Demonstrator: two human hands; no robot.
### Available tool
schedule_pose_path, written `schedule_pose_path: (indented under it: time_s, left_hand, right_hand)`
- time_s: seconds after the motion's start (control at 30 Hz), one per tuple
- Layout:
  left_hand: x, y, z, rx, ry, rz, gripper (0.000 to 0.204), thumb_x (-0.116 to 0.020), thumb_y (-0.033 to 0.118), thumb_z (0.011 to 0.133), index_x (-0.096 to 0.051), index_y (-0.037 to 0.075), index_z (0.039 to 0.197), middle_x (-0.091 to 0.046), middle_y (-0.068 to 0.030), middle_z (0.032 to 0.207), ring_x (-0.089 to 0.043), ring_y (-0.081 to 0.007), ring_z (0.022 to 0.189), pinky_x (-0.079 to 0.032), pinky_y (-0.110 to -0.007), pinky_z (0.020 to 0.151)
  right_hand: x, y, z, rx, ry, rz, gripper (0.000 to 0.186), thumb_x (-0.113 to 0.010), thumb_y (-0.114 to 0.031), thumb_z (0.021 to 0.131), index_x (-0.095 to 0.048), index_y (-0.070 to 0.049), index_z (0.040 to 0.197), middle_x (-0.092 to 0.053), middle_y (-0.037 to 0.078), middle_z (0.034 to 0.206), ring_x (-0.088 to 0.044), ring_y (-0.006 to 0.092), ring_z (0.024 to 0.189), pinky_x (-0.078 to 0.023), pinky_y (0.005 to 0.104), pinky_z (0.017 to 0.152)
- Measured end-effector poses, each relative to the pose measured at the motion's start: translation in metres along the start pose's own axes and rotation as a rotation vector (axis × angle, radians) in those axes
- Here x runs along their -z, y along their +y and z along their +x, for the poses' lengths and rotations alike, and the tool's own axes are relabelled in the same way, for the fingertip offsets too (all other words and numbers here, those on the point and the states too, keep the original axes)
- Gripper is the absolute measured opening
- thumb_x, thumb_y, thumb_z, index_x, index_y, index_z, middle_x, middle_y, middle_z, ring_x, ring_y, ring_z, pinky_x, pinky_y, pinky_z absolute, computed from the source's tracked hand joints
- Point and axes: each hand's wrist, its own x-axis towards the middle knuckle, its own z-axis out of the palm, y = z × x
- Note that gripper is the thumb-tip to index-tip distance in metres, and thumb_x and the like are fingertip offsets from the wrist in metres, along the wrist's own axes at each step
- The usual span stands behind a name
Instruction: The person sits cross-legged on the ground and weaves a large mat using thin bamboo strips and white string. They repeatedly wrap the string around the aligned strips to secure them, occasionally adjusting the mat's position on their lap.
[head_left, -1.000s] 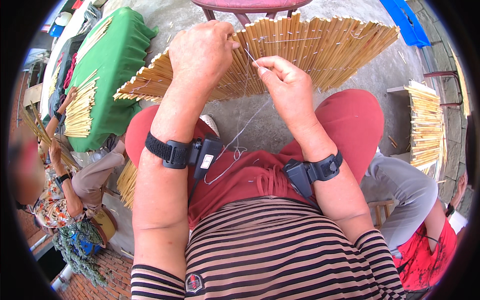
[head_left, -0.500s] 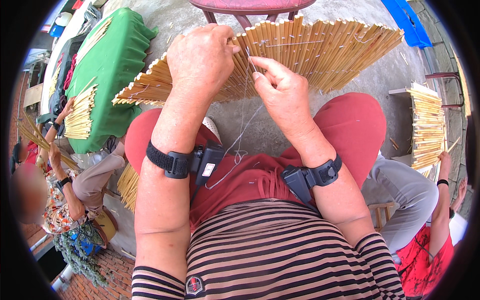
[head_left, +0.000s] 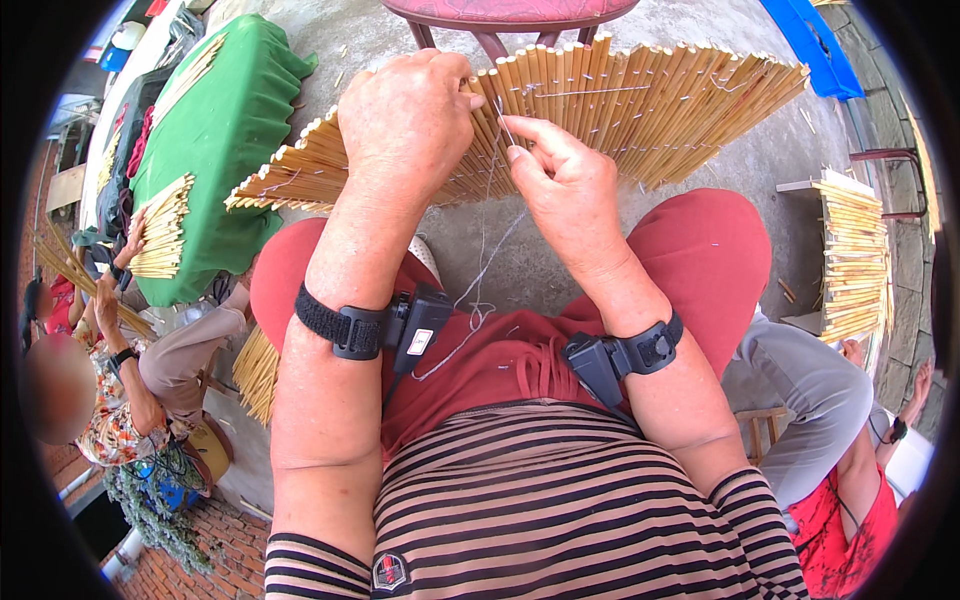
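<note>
A fan-shaped mat of straw-coloured reed sticks (head_left: 650, 115), stitched with white string, stands in front of my knees. My left hand (head_left: 408, 118) is closed on its upper edge near the middle, fingertips curled around the stick ends. Just to the right, my right hand (head_left: 568, 190) pinches a thin white string (head_left: 478, 272) between thumb and forefinger, close against the sticks. From there the string hangs down in a loose loop onto my lap. Whether a needle is at the pinch is too small to tell. Black bands with small boxes circle both forearms.
Beyond the mat is a red-seated stool (head_left: 510, 12). A green cloth-covered table (head_left: 225, 130) at left carries reed bundles, with a person seated beside it. At right, more reeds (head_left: 855, 260) lie on a stand near another person. A blue crate (head_left: 815, 50) is far right.
My hands keep nearly the same hold on the mat and string. At right, the other person's hand has drawn back from the near end of the reeds.
</note>
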Motion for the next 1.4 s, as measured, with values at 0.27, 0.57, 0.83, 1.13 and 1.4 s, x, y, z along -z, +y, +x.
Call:
schedule_pose_path:
  time_s: [0.27, 0.57, 0.83, 1.13, 1.4]
  left_hand:
    - [-0.001, 0.002, 0.002, 0.008, 0.002, 0.001, 0.018, -0.071, 0.027, 0.076, -0.069, 0.013, 0.088, -0.067, -0.0044, 0.08, -0.066, -0.0269, 0.077, -0.051, -0.04, 0.067]
    - [-0.001, 0.002, -0.004, -0.02, 0.077, -0.033, 0.017, -0.075, 0.023, 0.072, -0.068, 0.012, 0.084, -0.067, -0.0028, 0.08, -0.066, -0.0267, 0.074, -0.05, -0.038, 0.064]
    - [0.007, 0.002, -0.012, -0.093, 0.069, -0.064, 0.02, -0.076, 0.021, 0.069, -0.066, 0.012, 0.084, -0.064, -0.0013, 0.078, -0.064, -0.0231, 0.077, -0.047, -0.038, 0.065]
    - [0.044, 0.026, -0.068, -0.114, -0.115, -0.026, 0.019, -0.075, 0.018, 0.068, -0.066, 0.014, 0.084, -0.061, 0.0008, 0.074, -0.06, -0.0201, 0.078, -0.044, -0.035, 0.066]
    - [0.122, 0.015, -0.051, -0.208, -0.036, -0.076, 0.019, -0.077, 0.018, 0.062, -0.064, 0.012, 0.073, -0.056, -0.0002, 0.064, -0.055, -0.0208, 0.066, -0.041, -0.035, 0.06]
  right_hand:
    - [-0.001, 0.0, 0.001, 0.015, 0.018, -0.012, 0.024, -0.064, -0.006, 0.084, -0.068, -0.003, 0.108, -0.057, 0.009, 0.058, -0.053, 0.0115, 0.05, -0.045, 0.0289, 0.052]
    - [-0.008, -0.008, 0.0, -0.042, 0.025, 0.042, 0.025, -0.062, -0.005, 0.088, -0.067, -0.002, 0.112, -0.047, -0.008, 0.061, -0.04, 0.0003, 0.057, -0.037, 0.0201, 0.053]
    - [-0.011, -0.01, -0.005, -0.074, 0.027, 0.123, 0.025, -0.06, -0.006, 0.09, -0.065, 0.001, 0.114, -0.049, -0.007, 0.062, -0.042, -0.0004, 0.057, -0.035, 0.0183, 0.051]
    - [0.019, 0.003, -0.071, -0.661, -0.368, 0.877, 0.035, -0.056, -0.02, 0.097, -0.057, 0.0, 0.126, -0.065, 0.008, 0.081, -0.059, 0.0093, 0.061, -0.047, 0.0214, 0.054]
    - [0.042, -0.04, -0.054, -0.205, -0.503, 0.378, 0.048, -0.053, -0.037, 0.097, -0.059, 0.002, 0.124, -0.063, 0.012, 0.122, -0.058, 0.0187, 0.111, -0.044, 0.0302, 0.094]
